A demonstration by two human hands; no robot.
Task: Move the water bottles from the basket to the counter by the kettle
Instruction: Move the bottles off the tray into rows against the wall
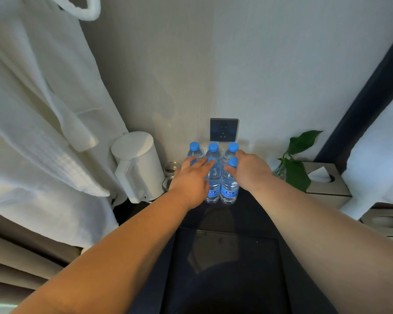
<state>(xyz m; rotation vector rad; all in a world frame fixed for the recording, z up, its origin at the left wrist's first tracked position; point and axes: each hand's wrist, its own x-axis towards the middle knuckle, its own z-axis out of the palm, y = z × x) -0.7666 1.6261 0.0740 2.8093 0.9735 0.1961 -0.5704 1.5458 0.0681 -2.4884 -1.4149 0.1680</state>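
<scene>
Several clear water bottles with blue caps and blue labels [229, 189] stand in two rows on the dark counter [216, 216], against the wall to the right of the white kettle [141, 164]. My left hand [191, 180] lies palm down over the front left bottle, with its fingers spread across two caps. The thumb and forefinger of my right hand [251, 171] are closed around the neck of the front right bottle, just under its cap. No basket is in view.
Two drinking glasses [170, 168] stand between the kettle and the bottles. A wall socket [224, 129] sits above the back row. A green plant [296, 166] and a tissue box [329, 184] are on the right. White bathrobes [36, 114] hang on the left.
</scene>
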